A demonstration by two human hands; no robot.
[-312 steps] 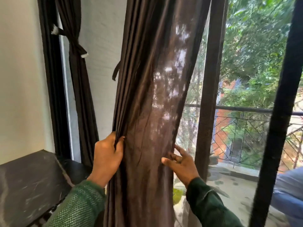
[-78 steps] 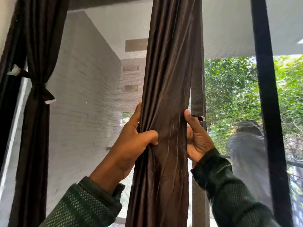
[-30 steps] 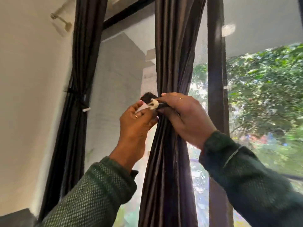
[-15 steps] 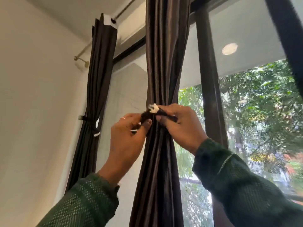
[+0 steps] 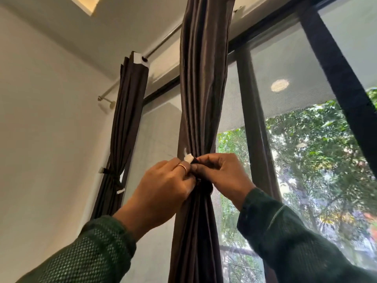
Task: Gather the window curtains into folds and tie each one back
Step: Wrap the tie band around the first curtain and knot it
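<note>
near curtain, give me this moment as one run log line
near curtain gathered | left hand and right hand pinch tie band | knot unfinished | far curtain already tied

Green knit sleeves (image 5: 85,256), gold ring (image 5: 182,166)

Open room lies between the tied curtain (image 5: 124,127) and the gathered curtain (image 5: 202,82); right of it, the window frame (image 5: 253,123) blocks passage.

Dark brown curtain (image 5: 201,78), white-tipped dark tie (image 5: 188,158), green mesh-patterned sleeves (image 5: 91,256), black window frame (image 5: 253,129).
</note>
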